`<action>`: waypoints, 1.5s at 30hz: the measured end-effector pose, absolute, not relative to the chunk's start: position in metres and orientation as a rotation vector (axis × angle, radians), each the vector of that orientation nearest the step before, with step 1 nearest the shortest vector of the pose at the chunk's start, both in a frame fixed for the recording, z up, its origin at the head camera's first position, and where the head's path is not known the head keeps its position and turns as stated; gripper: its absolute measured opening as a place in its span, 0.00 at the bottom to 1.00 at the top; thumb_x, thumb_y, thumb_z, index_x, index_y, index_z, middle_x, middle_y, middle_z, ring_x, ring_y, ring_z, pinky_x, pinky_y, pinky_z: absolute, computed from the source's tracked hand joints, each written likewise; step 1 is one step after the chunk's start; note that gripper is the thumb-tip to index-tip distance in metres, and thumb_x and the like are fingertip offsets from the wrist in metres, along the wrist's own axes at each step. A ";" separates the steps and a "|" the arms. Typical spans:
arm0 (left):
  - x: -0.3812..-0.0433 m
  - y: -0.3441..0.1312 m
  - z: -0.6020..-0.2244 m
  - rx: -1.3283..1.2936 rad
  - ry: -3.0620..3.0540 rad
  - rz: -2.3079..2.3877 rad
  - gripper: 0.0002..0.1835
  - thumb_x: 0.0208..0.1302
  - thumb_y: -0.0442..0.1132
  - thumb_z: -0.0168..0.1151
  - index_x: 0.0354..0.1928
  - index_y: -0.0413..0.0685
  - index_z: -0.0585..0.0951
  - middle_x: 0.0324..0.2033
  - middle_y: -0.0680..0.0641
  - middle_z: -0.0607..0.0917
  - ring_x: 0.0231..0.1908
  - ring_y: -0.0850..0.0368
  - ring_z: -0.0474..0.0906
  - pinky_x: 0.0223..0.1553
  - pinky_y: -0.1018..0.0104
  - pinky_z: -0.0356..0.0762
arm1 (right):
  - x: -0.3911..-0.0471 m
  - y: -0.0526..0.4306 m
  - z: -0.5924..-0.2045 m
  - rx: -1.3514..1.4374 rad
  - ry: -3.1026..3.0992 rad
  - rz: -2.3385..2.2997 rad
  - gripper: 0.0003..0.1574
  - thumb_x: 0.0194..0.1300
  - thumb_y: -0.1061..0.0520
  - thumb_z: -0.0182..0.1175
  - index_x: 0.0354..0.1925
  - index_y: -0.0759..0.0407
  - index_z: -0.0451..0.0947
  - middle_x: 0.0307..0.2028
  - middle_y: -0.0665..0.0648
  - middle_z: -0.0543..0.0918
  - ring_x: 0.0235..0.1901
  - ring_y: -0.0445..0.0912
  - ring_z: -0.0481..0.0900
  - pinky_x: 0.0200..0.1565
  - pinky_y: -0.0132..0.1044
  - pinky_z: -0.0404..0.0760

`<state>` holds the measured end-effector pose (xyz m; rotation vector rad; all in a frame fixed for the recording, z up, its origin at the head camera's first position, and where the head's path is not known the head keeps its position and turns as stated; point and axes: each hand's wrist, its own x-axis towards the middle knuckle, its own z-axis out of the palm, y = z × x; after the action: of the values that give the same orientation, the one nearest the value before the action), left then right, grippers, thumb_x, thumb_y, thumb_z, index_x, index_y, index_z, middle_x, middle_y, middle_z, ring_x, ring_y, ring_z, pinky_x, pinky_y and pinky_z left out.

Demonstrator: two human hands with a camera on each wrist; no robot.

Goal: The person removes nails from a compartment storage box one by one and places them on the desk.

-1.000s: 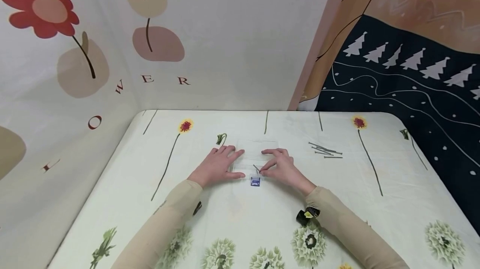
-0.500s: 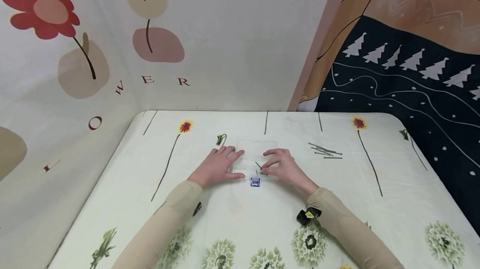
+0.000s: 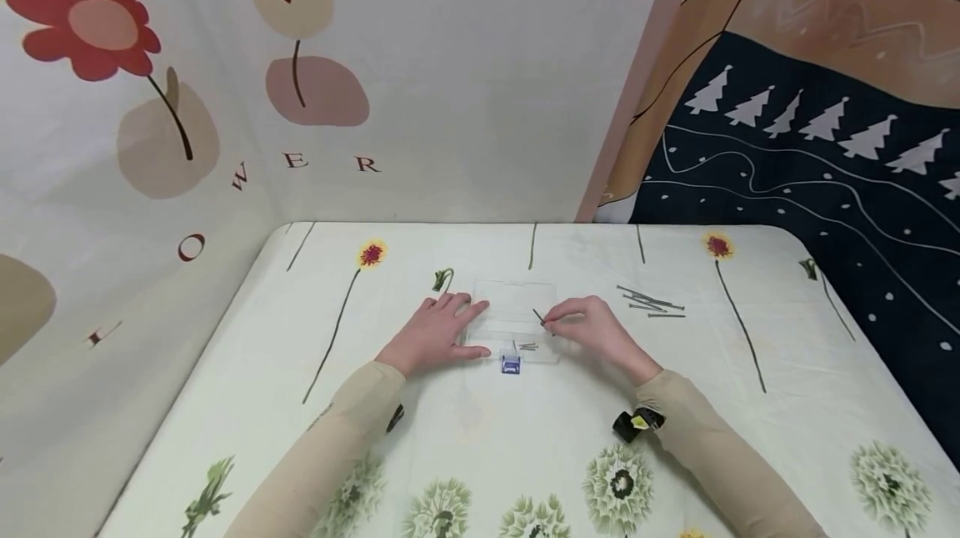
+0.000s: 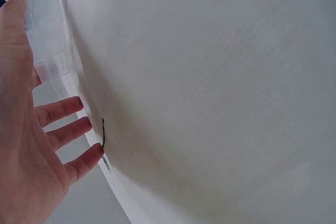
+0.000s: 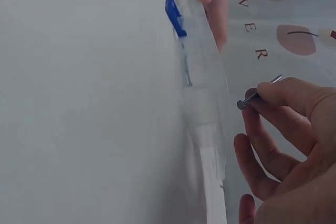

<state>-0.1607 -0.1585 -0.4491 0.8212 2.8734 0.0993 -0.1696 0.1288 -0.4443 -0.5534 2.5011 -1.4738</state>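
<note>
A clear plastic box (image 3: 517,296) with a blue latch (image 3: 511,365) lies at the middle of the table, its lid up. Several small nails (image 3: 528,346) are in its front part. My left hand (image 3: 435,334) rests at the box's left side with fingers spread and straight. Between thumb and fingertips, my right hand (image 3: 596,334) pinches a nail (image 5: 249,99), held tilted at the box's right edge. In the right wrist view the nail's round head points toward the box and its shank passes under the thumb.
Right of the box, a loose group of several nails (image 3: 648,300) lies on the flower-printed tablecloth (image 3: 465,429). A patterned cloth wall (image 3: 465,138) stands behind the table. A dark tree-printed cloth (image 3: 795,154) hangs at the right.
My right hand has moved right and slightly up, from over the box's front part to its right edge, with the nail in its fingers. My left hand has stayed put.
</note>
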 end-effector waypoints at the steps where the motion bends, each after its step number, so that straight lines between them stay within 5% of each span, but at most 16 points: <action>1: -0.161 -0.158 -0.449 0.821 2.874 0.103 0.46 0.60 0.74 0.48 0.74 0.57 0.59 0.67 0.44 0.65 0.66 0.46 0.59 0.62 0.44 0.57 | -0.170 0.132 -0.444 -0.545 2.513 -1.457 0.08 0.59 0.60 0.67 0.38 0.61 0.87 0.40 0.55 0.86 0.49 0.55 0.79 0.55 0.53 0.71; 17: -0.159 -0.159 -0.449 0.799 2.872 0.097 0.47 0.59 0.75 0.48 0.74 0.58 0.59 0.67 0.45 0.64 0.66 0.47 0.59 0.63 0.44 0.56 | -0.172 0.176 -0.447 -0.546 2.665 -1.329 0.08 0.60 0.61 0.66 0.39 0.61 0.87 0.39 0.57 0.86 0.47 0.57 0.80 0.53 0.54 0.72; 29: -0.162 -0.159 -0.451 0.802 2.877 0.077 0.47 0.59 0.75 0.47 0.74 0.58 0.59 0.67 0.45 0.64 0.66 0.47 0.59 0.63 0.44 0.56 | -0.176 0.213 -0.439 -0.394 2.664 -1.386 0.13 0.63 0.55 0.65 0.42 0.63 0.86 0.48 0.65 0.83 0.59 0.63 0.71 0.59 0.58 0.65; 45: -0.162 -0.158 -0.454 0.807 2.890 0.066 0.47 0.58 0.76 0.48 0.74 0.58 0.59 0.67 0.45 0.65 0.66 0.48 0.59 0.64 0.46 0.55 | -0.175 0.266 -0.442 -0.313 2.722 -1.313 0.18 0.65 0.51 0.64 0.44 0.65 0.85 0.45 0.64 0.83 0.53 0.60 0.74 0.55 0.56 0.67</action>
<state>-0.1623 -0.1582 -0.4545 0.8067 2.8899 0.0664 -0.1746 0.2662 -0.4422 -0.3126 2.7225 -1.3135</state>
